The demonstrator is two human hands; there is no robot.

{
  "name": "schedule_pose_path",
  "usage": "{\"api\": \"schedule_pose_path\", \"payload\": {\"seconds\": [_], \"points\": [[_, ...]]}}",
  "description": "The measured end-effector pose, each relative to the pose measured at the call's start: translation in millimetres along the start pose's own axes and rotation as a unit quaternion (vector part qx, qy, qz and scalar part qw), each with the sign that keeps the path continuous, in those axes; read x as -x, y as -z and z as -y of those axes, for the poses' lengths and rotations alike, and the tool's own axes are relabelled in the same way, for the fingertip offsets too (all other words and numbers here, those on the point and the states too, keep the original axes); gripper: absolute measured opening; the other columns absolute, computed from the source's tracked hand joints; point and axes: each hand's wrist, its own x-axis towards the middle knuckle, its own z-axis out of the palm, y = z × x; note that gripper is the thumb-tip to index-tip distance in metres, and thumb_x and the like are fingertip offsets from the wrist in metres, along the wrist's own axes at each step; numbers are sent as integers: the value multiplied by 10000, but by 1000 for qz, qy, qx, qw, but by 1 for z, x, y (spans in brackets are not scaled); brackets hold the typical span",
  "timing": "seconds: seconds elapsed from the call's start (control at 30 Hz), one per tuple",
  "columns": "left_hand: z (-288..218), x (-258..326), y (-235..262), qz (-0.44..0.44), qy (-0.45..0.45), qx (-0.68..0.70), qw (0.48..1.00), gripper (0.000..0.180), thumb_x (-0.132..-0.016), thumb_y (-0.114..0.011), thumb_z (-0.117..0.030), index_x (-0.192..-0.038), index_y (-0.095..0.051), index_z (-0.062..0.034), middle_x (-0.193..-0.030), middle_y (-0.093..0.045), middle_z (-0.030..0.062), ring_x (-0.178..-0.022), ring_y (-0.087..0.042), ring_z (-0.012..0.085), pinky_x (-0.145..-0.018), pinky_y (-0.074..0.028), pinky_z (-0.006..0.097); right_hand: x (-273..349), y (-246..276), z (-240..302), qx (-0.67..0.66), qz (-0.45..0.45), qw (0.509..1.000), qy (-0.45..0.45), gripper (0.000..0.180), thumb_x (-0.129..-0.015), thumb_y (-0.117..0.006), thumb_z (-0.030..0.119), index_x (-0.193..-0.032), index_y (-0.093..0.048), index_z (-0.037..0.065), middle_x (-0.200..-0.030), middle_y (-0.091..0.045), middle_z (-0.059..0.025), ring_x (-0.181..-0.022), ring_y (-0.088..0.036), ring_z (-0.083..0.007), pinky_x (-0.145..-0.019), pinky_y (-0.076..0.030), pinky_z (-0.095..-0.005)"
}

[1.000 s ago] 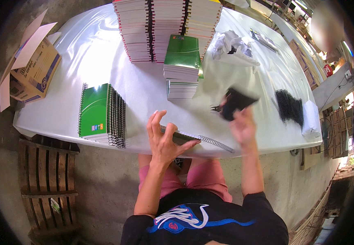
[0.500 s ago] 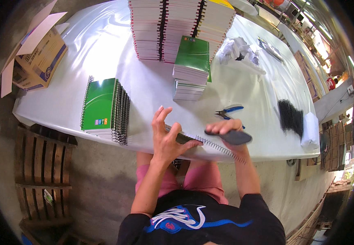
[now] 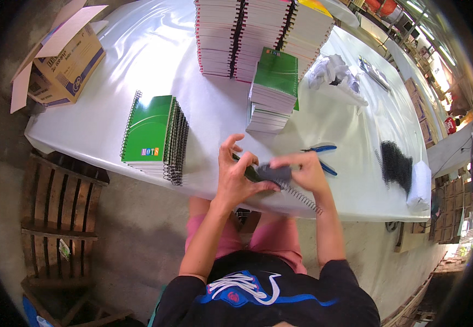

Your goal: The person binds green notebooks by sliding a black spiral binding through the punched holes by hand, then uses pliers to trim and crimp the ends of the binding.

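My left hand (image 3: 233, 177) is closed around a small green notebook (image 3: 251, 173), held on edge near the table's front. From the notebook's edge a dark wire spiral coil (image 3: 304, 198) sticks out to the lower right. My right hand (image 3: 308, 171) grips a dark grey, flat, rounded pad (image 3: 275, 173), which lies against the coil and the notebook's edge. The pad is blurred and covers part of the notebook. Just beyond my right hand lie pliers with blue handles (image 3: 322, 148).
Coil-bound green notebooks (image 3: 150, 125) are stacked at left; a green-covered pile (image 3: 275, 82) stands farther back, before tall book stacks (image 3: 258, 38). Black coils (image 3: 397, 166), a white roll (image 3: 420, 185) and crumpled white material (image 3: 334, 76) lie at right. An open cardboard box (image 3: 67, 71) is far left.
My right hand has brought the pad left, from over the coil's free length onto the notebook's edge. Less coil now sticks out. The view has shifted slightly.
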Motion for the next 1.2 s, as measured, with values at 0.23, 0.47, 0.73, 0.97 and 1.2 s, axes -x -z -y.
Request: {"api": "schedule_pose_path", "payload": {"seconds": [0.23, 0.47, 0.73, 0.97, 1.2], "points": [[10, -1, 0, -42, 34, 68, 996, 819, -358, -929, -388, -935, -445, -67, -1138, -359, 155, -999, -429, 306, -792, -432, 396, -4, -13, 15, 71, 18, 997, -12, 250, -695, -619, -66, -918, -711, -2, -952, -708, -129, -881, -678, -172, -823, -509, -281], [27, -1, -7, 2, 121, 171, 978, 958, -332, -956, -359, -970, -315, -43, -1079, -369, 128, -1037, -414, 244, -882, -395, 339, -31, -12, 12, 136, -1, 991, -8, 274, -693, -578, -74, -909, -721, 18, -894, -711, -125, -819, -670, -170, -757, -510, -274], [33, -4, -13, 19, 79, 164, 983, 976, -338, -952, -378, -981, -307, -30, -1062, -345, 129, -1035, -408, 259, -903, -399, 358, -33, -27, 33, -17, 27, 999, 42, 327, -670, -591, -94, -931, -725, 48, -846, -714, -91, -779, -649, -126, -741, -497, -265], [27, 3, -11, 31, 69, 188, 979, 845, -517, -915, -326, -1026, -304, -42, -1053, -339, 119, -999, -383, 218, -871, -385, 320, -25, -8, 21, 132, -67, 989, 10, 352, -674, -599, -64, -978, -720, 66, -912, -716, -77, -838, -659, -156, -758, -493, -280], [14, 10, 4, -21, 206, 327, 922, 231, -779, -761, -84, -769, -538, -25, -770, -497, -13, -659, -430, 76, -638, -370, 179, 45, 145, -37, 510, -339, 773, -167, 470, -756, -639, 70, -1221, -594, 123, -1172, -619, -141, -1077, -582, -343, -941, -437, -380]]}}
